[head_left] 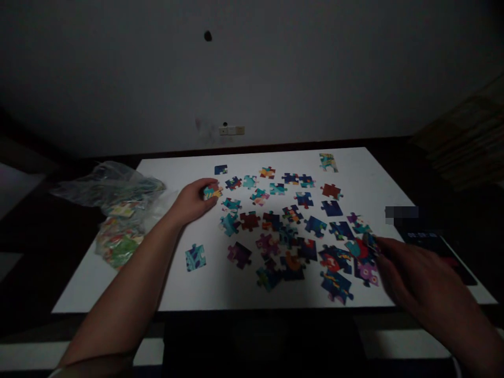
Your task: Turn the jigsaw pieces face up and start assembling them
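Note:
My left hand point(195, 199) is at the left side of the spread of pieces, thumb and fingers closed on a brown, teal and yellow jigsaw puzzle piece point(213, 191). Whether that piece touches the table I cannot tell. On the right, my right hand point(421, 270) pinches a dark puzzle piece point(370, 242), seen tilted and partly covered by the fingers. Just beyond those fingertips lie a red and teal piece point(359, 251) and a pink-purple piece point(367, 273). Several loose blue, brown and purple pieces, such as a purple one point(239, 254), spread between the hands, some overlapping.
A white table point(189, 291) bears everything. Clear plastic bags point(122, 231) with colourful pieces inside lie at its left. A dark phone-like device point(437, 249) is by the right edge. Behind the table stands a wall with a socket strip point(232, 130).

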`<control>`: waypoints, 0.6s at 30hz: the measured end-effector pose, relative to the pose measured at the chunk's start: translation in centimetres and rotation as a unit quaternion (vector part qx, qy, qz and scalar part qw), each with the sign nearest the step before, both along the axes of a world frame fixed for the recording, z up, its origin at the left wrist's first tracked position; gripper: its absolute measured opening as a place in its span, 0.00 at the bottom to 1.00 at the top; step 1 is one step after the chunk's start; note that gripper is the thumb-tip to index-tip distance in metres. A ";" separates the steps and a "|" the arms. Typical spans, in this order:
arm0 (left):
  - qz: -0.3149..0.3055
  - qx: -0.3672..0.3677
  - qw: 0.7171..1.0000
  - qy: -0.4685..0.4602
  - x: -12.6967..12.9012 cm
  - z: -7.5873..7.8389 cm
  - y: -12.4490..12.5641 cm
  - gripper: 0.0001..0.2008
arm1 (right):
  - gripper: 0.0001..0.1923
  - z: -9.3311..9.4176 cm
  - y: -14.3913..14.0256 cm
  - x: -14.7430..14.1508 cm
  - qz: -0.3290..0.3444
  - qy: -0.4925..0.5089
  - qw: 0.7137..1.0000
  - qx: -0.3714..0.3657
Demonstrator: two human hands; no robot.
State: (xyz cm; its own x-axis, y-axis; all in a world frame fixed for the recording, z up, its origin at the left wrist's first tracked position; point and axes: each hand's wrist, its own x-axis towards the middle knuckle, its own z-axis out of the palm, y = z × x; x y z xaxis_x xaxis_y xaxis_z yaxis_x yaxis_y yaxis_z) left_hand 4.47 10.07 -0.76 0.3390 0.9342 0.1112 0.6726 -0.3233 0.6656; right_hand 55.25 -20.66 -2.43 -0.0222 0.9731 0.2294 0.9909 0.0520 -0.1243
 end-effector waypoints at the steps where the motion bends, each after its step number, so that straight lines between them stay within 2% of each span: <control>1: -0.005 -0.003 1.000 -0.012 -0.1 -0.1 0.0 0.35 | 0.26 -0.2 -0.1 0.1 -0.012 -0.011 1.000 -0.004; 5: -0.013 -0.007 0.999 -0.044 -0.2 -0.3 0.1 0.36 | 0.26 -0.8 -0.3 0.2 -0.042 -0.036 0.998 0.000; 8: -0.008 -0.007 0.998 -0.061 -0.3 -0.6 0.3 0.30 | 0.26 -0.7 -0.3 0.0 -0.049 -0.022 0.999 0.001; 10: -0.002 -0.027 0.994 -0.109 -0.3 -1.0 0.6 0.25 | 0.26 -0.5 -0.1 -0.4 -0.059 -0.015 0.998 0.003; 13: 0.009 -0.057 0.982 -0.181 -0.4 -1.8 1.3 0.22 | 0.25 -0.4 0.3 -1.1 -0.069 -0.006 0.997 0.019; 18: 0.010 -0.057 0.977 -0.206 -0.5 -2.3 1.6 0.18 | 0.25 -0.6 0.9 -2.1 -0.065 0.009 0.995 0.069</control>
State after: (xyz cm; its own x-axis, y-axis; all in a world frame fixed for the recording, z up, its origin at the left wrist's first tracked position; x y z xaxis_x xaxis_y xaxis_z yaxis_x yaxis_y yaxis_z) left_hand 3.99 11.69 -3.03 0.2681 0.9546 0.1299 0.3451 -0.2211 0.9122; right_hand 53.18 -19.77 -3.05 0.1062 0.9268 0.3601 0.9882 -0.0580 -0.1420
